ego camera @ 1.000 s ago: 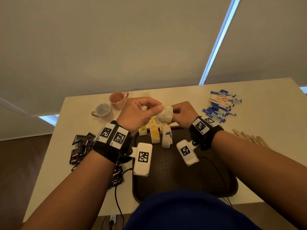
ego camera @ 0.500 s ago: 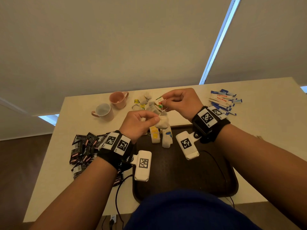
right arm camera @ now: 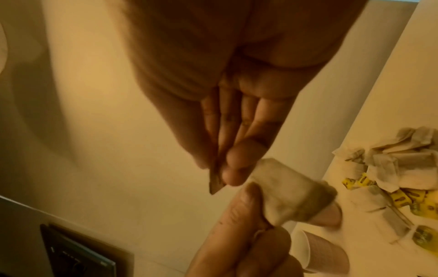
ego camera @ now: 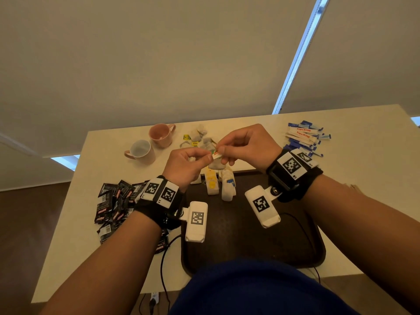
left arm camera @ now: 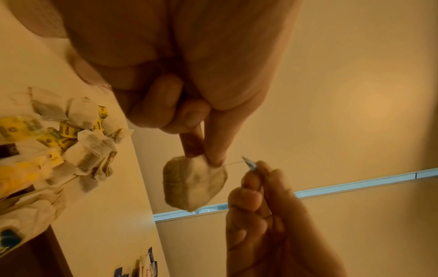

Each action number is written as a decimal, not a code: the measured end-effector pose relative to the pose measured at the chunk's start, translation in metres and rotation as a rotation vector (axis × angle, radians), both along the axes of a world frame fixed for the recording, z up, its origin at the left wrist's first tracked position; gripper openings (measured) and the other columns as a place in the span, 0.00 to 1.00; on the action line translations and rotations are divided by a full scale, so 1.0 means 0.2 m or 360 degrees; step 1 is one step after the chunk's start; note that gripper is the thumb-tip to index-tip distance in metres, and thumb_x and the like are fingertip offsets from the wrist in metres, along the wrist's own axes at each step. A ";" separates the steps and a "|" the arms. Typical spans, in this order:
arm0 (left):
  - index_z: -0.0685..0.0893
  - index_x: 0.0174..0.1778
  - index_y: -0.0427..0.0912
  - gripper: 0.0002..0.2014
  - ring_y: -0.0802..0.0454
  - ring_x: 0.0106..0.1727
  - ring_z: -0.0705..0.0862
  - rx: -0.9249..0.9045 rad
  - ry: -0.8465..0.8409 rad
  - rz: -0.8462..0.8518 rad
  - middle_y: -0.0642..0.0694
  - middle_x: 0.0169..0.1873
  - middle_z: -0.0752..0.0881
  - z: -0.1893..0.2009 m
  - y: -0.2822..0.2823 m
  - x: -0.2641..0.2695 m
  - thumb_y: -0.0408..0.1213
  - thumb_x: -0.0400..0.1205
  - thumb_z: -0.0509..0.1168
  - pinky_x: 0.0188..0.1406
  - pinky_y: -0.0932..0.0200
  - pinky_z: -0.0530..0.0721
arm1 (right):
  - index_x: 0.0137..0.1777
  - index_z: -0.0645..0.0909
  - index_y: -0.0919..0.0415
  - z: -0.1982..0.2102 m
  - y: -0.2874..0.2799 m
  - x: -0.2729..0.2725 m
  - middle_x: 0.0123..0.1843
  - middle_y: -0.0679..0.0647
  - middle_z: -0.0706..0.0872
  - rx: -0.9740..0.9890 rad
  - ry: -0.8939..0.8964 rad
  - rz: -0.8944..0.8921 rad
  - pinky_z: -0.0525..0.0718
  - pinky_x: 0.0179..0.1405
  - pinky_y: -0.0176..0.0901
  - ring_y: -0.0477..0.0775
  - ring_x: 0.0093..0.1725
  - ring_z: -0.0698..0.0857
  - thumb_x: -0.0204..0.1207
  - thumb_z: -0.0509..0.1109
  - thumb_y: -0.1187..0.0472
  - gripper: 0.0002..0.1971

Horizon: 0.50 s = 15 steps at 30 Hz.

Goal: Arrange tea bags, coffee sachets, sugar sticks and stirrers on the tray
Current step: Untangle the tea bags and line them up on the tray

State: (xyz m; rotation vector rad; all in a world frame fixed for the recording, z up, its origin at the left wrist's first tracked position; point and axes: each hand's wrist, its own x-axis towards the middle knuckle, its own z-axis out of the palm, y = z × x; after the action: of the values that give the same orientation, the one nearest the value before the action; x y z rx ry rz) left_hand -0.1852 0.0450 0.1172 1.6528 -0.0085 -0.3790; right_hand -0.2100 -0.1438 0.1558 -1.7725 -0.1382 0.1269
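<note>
One tea bag (left arm camera: 193, 182) is held above the far edge of the tray (ego camera: 250, 242), pinched by the left hand (ego camera: 185, 165); its paper tag (ego camera: 217, 154) is clamped between the right hand (ego camera: 247, 145) fingers (right arm camera: 233, 168).

The counter (ego camera: 363, 201) is pale. A dark tray (ego camera: 238, 235) sits at its near edge. Coffee sachets (ego camera: 113, 201) lie left of the tray, two pink cups (ego camera: 147, 144) far left, loose tea bags (ego camera: 200, 137) beyond the tray, sugar sticks (ego camera: 304, 137) far right.
</note>
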 end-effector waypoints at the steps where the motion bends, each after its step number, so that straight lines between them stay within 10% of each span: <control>1: 0.90 0.43 0.42 0.02 0.52 0.21 0.65 -0.0017 0.0009 0.0006 0.54 0.23 0.79 0.00 0.00 0.00 0.32 0.79 0.73 0.21 0.61 0.61 | 0.52 0.87 0.71 -0.01 0.00 -0.01 0.35 0.64 0.90 -0.0031 0.0012 0.0013 0.86 0.34 0.39 0.52 0.31 0.89 0.75 0.75 0.71 0.07; 15: 0.90 0.44 0.45 0.03 0.56 0.20 0.68 0.0060 -0.0052 -0.0045 0.48 0.30 0.80 -0.04 0.07 0.02 0.33 0.77 0.76 0.21 0.62 0.66 | 0.46 0.88 0.59 -0.15 0.09 0.05 0.38 0.51 0.90 -0.0523 0.0031 -0.0094 0.86 0.37 0.40 0.48 0.37 0.88 0.72 0.79 0.62 0.04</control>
State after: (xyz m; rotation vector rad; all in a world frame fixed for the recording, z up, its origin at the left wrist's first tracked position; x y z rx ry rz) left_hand -0.1810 0.0591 0.1092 1.6971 -0.0496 -0.3760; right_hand -0.2001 -0.1261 0.1267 -2.1001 -0.0526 0.1296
